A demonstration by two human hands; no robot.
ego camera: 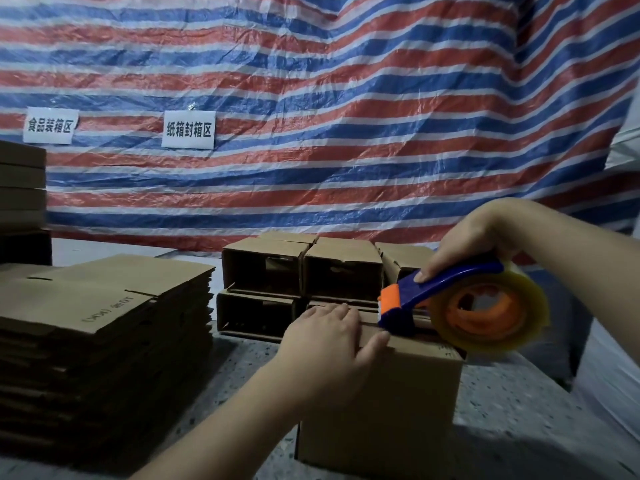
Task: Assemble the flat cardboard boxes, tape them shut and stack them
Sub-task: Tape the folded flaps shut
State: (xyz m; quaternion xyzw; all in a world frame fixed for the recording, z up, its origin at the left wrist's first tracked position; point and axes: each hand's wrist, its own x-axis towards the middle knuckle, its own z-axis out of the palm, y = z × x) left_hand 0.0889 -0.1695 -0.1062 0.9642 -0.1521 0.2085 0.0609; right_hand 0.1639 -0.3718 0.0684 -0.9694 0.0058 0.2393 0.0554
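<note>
Cardboard box (381, 403): seam runs left-right under both hands.
Left hand (329, 337): flat, pressing flaps.
Right hand (474, 244): gripping dispenser (464, 303) at seam's right.

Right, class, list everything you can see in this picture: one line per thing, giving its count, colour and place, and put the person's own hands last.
box being taped: one, brown, front centre on the floor.
tape dispenser: one, blue with orange parts, carrying a clear tape roll, on the box's top.
flat cardboard stack: one pile, brown, left foreground.
assembled boxes: several, brown, stacked on their sides behind the taped box, open ends facing the camera.
second cardboard pile: one, brown, far left edge.
paper signs: two, white with black characters, on the tarp.
tarp: one, red, blue and white stripes, the backdrop.
floor: grey, speckled.
left hand: pressing on the box top.
right hand: gripping the dispenser.
</note>
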